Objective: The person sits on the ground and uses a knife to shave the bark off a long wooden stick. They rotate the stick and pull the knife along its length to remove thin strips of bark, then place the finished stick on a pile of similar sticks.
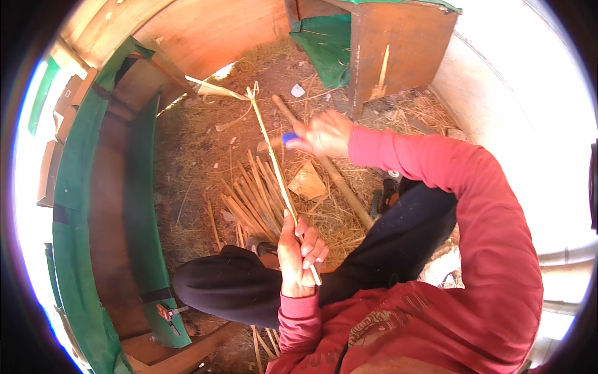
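Observation:
A long, thin, pale wooden strip (272, 153) slants up and away from my left hand (299, 249), whose fingers are wrapped around its lower part. At its far end the strip splits, and a curled peel (215, 87) bends off to the left. My right hand (327, 133) is closed and smeared by motion, just right of the strip's upper half. Something blue (289, 137) shows at its thumb side. A blurred tan shape lies beyond the blue, towards the strip; what the hand grips cannot be made out.
Several split wooden strips (249, 199) lie in a bundle on the straw-strewn ground, beside a wood block (307, 181). A long pole (346, 190) runs past my right leg. Left stands a green-edged wooden frame (75, 249) with a small red tool (166, 311); a wooden cabinet (398, 53) stands ahead.

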`<control>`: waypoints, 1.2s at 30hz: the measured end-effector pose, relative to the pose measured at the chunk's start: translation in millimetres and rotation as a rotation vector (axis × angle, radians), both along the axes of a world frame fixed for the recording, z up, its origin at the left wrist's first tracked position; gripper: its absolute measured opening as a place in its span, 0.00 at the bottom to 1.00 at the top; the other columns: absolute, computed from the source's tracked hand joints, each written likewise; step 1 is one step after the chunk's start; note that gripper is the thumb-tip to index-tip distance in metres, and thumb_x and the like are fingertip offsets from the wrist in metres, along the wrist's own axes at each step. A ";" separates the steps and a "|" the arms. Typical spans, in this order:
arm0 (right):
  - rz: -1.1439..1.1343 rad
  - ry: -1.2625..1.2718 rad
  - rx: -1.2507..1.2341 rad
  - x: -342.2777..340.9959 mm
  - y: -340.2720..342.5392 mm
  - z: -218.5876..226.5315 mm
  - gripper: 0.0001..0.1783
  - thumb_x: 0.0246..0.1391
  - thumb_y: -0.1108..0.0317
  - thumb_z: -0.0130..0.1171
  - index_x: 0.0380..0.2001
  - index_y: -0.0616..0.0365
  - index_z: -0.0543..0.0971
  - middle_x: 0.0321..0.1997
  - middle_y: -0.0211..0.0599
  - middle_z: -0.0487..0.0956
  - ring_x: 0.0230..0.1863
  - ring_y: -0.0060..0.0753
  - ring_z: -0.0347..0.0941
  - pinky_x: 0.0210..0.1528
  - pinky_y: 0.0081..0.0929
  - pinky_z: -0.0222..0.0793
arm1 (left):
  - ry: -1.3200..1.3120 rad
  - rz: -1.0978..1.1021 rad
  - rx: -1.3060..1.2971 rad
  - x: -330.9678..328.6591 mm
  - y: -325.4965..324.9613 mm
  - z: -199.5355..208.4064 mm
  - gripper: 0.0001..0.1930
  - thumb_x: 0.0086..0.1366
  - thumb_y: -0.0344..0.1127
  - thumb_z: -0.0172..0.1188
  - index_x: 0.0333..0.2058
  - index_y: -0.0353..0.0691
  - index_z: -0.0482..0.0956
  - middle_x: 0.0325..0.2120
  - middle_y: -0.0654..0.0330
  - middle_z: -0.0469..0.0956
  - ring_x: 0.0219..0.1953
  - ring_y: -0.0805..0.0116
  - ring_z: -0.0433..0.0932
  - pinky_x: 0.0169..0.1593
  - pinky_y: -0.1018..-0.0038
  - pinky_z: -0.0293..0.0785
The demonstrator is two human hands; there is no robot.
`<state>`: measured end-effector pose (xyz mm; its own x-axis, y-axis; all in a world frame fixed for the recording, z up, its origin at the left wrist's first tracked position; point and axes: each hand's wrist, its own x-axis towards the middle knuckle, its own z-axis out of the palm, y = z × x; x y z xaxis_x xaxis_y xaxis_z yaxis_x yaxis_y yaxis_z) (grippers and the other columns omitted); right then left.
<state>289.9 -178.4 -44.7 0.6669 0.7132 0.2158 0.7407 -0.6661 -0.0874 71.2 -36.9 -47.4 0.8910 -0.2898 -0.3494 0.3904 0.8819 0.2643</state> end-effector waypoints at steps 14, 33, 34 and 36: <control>0.241 0.037 0.139 -50.3 -3.8 29.7 0.23 0.60 0.44 0.49 0.32 0.55 0.74 0.09 0.42 0.68 0.11 0.48 0.68 0.15 0.43 0.61 | 0.022 0.072 0.281 -36.9 -1.4 17.8 0.24 0.73 0.56 0.34 0.21 0.50 0.60 0.04 0.70 0.55 0.05 0.77 0.51 0.14 0.79 0.50; -0.423 1.220 0.372 46.2 -35.3 7.1 0.34 0.66 0.39 0.33 0.35 0.59 0.75 0.10 0.23 0.56 0.08 0.29 0.53 0.10 0.30 0.52 | 0.081 -0.150 0.139 -38.6 -18.6 -7.8 0.28 0.73 0.57 0.34 0.16 0.49 0.58 0.03 0.69 0.54 0.03 0.77 0.47 0.12 0.80 0.43; -0.343 1.283 0.373 39.9 -34.0 11.3 0.32 0.66 0.40 0.33 0.37 0.59 0.74 0.13 0.19 0.49 0.10 0.25 0.45 0.11 0.29 0.48 | 0.076 -0.117 0.164 -40.2 -18.8 -11.2 0.27 0.73 0.57 0.34 0.17 0.48 0.59 0.03 0.69 0.54 0.03 0.77 0.47 0.12 0.80 0.43; -0.069 0.788 0.455 35.9 -40.8 0.0 0.31 0.66 0.40 0.34 0.35 0.58 0.74 0.12 0.22 0.51 0.10 0.25 0.47 0.12 0.31 0.50 | 0.074 -0.067 0.282 -41.1 -21.4 -5.5 0.27 0.73 0.57 0.35 0.18 0.47 0.60 0.04 0.68 0.54 0.03 0.77 0.48 0.11 0.80 0.43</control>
<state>325.8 -219.1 -44.8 0.7785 0.6237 -0.0698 0.3150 -0.4845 -0.8161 30.2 -58.3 -52.8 0.8423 -0.2298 -0.4875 0.4728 0.7493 0.4637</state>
